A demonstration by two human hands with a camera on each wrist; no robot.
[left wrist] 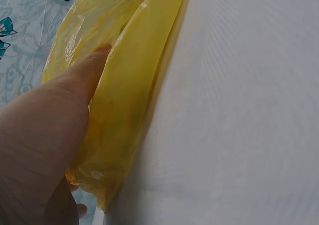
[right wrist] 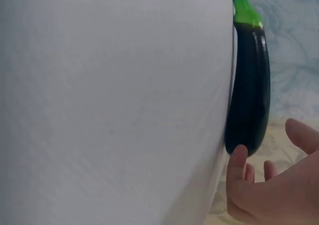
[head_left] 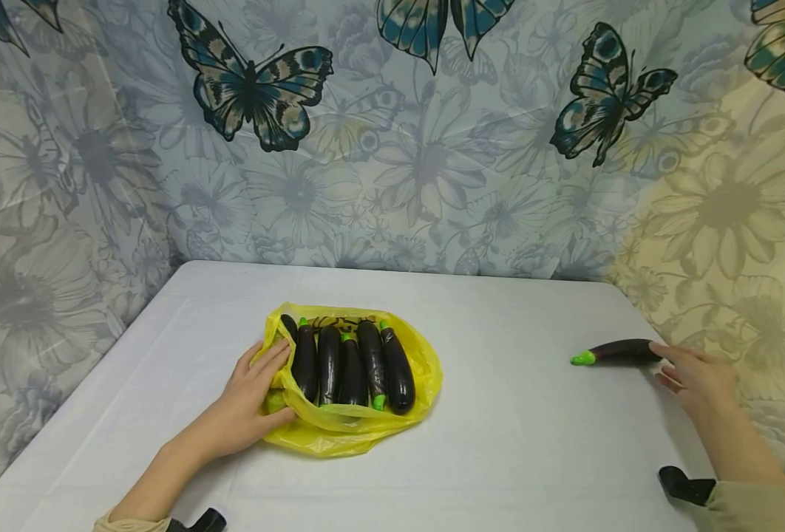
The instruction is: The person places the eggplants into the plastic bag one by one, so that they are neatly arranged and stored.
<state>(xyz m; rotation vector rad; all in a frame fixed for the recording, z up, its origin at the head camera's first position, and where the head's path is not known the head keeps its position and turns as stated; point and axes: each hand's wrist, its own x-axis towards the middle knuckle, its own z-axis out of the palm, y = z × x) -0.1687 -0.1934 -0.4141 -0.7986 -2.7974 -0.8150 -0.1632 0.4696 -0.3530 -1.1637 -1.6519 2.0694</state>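
A yellow plastic bag (head_left: 426,369) lies spread open on the white table, left of the middle. Inside it several dark eggplants (head_left: 329,362) lie side by side, some with a bright green stem end showing. My left hand (head_left: 249,410) rests on the bag's left side with fingers spread, the thumb at its front edge. In the left wrist view the thumb lies against the yellow film. Far to the right, one more eggplant (head_left: 622,352) lies on its side, green stem pointing left. My right hand (head_left: 701,380) touches its blunt end with a fingertip; in the right wrist view the thumb stands apart from it.
The table (head_left: 499,443) has a white cover. Behind it hangs a butterfly-and-flower patterned cloth (head_left: 432,162), which also runs along both sides. A black wrist mount (head_left: 685,485) sits at the right sleeve, another (head_left: 202,522) at the left.
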